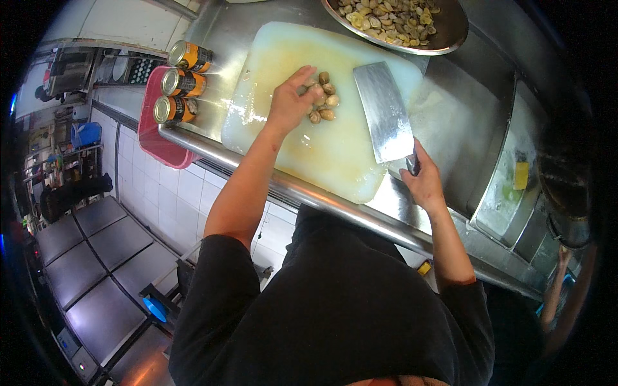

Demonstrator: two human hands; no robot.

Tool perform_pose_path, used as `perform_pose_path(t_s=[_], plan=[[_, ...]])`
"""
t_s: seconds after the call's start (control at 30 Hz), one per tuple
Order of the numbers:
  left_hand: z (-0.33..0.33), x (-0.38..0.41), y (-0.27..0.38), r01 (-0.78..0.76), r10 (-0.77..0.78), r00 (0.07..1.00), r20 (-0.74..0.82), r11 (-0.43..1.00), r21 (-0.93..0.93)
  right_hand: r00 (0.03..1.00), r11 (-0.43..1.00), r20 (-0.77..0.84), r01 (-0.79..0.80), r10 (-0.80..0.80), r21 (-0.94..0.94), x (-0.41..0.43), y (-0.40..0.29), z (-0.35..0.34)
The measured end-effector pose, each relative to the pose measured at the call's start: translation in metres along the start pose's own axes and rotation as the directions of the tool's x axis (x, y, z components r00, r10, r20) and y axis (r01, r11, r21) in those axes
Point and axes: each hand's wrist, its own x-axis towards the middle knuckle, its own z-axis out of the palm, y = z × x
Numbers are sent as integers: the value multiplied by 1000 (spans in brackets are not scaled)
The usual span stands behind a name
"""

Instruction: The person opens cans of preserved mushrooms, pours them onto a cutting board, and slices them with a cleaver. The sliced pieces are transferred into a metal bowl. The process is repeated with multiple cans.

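Note:
Several small, rounded brown pieces of food [327, 114], whole mushrooms or shellfish by their look, lie in a group on a white, yellow-stained cutting board [280, 149]. My left hand [294, 99] is at the left side of this group, thumb and fingertips over some pieces; whether it grips one is hard to tell. My right hand [425, 178] holds a cleaver [384, 111] by its dark handle. The broad blade lies flat over the right part of the board, pointing away from me. Behind the board, a metal bowl [456, 41] contains many cut pieces [391, 21].
Three orange-and-black labelled cans [186, 83] stand left of the board, beside a pink plastic basin [164, 149]. A rounded steel rail [314, 190] runs along the counter's front. Right of the board is a steel sink [463, 120], with a yellow sponge [521, 175] beyond. Another person's arm [555, 294] shows far right.

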Motion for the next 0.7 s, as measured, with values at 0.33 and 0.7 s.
perform_pose_path(t_s=[0.33,0.7], plan=[[-18,11,5,264,-262,961,-89,965,5,992,992,57,-114,111,53,-3,2,6],[20,-68,-1,-159,340,933,-122,689,707,992,992,65,-112,108,58,-3,3,15]])
